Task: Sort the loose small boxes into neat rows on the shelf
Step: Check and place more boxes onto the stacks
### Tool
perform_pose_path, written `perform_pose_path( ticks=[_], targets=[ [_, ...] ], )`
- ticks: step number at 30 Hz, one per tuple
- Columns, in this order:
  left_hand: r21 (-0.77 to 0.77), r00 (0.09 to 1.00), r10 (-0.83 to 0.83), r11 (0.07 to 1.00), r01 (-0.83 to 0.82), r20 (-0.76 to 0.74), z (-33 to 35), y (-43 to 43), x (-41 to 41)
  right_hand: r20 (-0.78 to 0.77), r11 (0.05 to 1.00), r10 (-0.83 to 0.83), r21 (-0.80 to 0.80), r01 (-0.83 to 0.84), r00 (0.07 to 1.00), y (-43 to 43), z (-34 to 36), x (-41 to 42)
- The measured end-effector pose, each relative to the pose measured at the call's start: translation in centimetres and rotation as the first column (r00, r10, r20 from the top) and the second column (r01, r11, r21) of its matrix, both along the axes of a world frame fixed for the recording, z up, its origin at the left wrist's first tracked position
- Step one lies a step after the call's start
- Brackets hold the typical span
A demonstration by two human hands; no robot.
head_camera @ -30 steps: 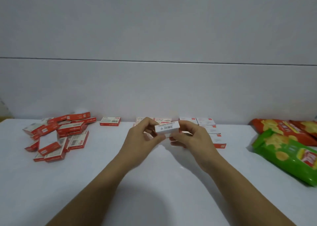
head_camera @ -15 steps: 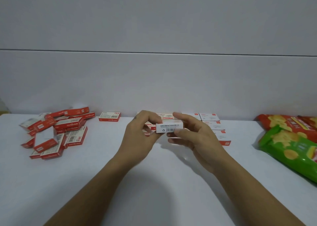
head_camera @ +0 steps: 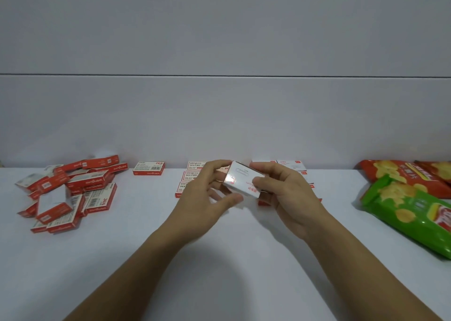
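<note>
Holding one small white box (head_camera: pixel 240 181) tilted in the air between them, both hands hover just in front of the rows begun at the back of the white shelf (head_camera: pixel 136 259). The left hand (head_camera: pixel 207 198) curls loosely round the box's left end, forefinger over the top corner and thumb under the lower edge. The right hand (head_camera: pixel 288 198) pinches the right end, thumb pressed on the printed face and fingers behind. Such a carton looks light and fairly stiff, a thin card shell that would probably dent if squeezed on its broad faces, so the short ends or long edges seem the safest hold. Its glossy face catches a glare and may be a little slippery. On that face a faint outline like a paper clip shows, with red characters beneath too blurred to read. Behind the left hand, the left column of sorted boxes (head_camera: pixel 194 172) reads "wengu" and "24/6"; the right column (head_camera: pixel 291 166) has white tops with a small red tag, unreadable. A lone red-and-white box (head_camera: pixel 148 169) near the wall also shows "24/6", its brand word upside down. The loose pile (head_camera: pixel 70 193), well to the left, repeats "24/6" beside barcodes. At the right lie a green crisp bag (head_camera: pixel 412 213) and a red crisp bag (head_camera: pixel 395 174), lettering illegible.
</note>
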State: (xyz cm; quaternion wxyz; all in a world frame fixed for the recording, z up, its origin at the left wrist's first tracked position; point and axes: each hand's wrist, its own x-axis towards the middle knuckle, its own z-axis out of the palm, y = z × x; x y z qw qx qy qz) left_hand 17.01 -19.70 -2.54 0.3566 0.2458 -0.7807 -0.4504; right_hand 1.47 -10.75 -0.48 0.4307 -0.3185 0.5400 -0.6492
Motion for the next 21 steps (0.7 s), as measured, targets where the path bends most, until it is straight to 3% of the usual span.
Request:
perform_pose_path(
  ticks=[4, 8, 11, 14, 18, 21],
  targets=[
    [0.116, 0.994, 0.012, 0.993, 0.0, -0.104, 0.4, -0.1, -0.1, -0.041, 1.0, 0.023, 0.012, -0.023, 0.999, 0.1, 0.2, 0.6],
    [0.229, 0.985, 0.054, 0.973, -0.016, -0.161, 1.0, -0.4, 0.1, -0.347, 0.994, 0.102, 0.077, -0.08, 0.933, 0.3, 0.1, 0.6],
    [0.253, 0.984, 0.082, 0.967, -0.04, -0.159, 1.2, -0.5, 0.2, -0.446, 0.991, 0.131, 0.094, -0.1, 0.885, 0.5, 0.4, 1.2],
    [0.177, 0.994, 0.042, 0.984, -0.024, -0.097, 1.2, -0.2, 0.4, -0.412, 0.995, 0.095, 0.059, -0.078, 0.906, 0.6, 0.6, 1.5],
    [-0.16, 0.995, 0.017, 0.987, -0.001, 0.097, 0.4, 0.3, 0.3, -0.159, 0.999, 0.029, 0.022, -0.026, 0.987, 0.6, 0.7, 1.4],
    [-0.236, 0.999, 0.039, 0.971, -0.031, 0.031, 0.0, 0.4, -0.1, -0.206, 0.994, -0.012, 0.1, 0.033, 0.979, 0.4, 0.9, 0.9]
  ],
)
